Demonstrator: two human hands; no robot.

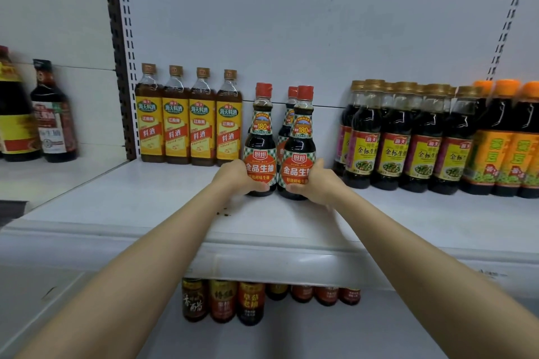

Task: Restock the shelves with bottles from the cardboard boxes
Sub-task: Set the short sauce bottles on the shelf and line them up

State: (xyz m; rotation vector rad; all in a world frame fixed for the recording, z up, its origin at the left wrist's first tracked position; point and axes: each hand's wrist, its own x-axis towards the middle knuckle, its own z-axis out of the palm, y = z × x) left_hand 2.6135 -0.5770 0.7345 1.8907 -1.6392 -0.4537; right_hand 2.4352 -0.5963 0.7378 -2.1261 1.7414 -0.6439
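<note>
Centre of frame, both arms reach over the white shelf. Left hand wraps the base of one red-capped soy bottle, thumb across the lower label; right hand grips a second red-capped bottle the same way, fingers curled round its foot. Low grips likely steady the bottles while they slide back upright, labels forward. A third matching bottle stands behind the right one. The pair stands in the gap between the yellow-labelled cooking wine row at left and the gold-capped dark bottles at right. Bottles: dark liquid, waisted neck, green-check and orange label. No cardboard box in view.
</note>
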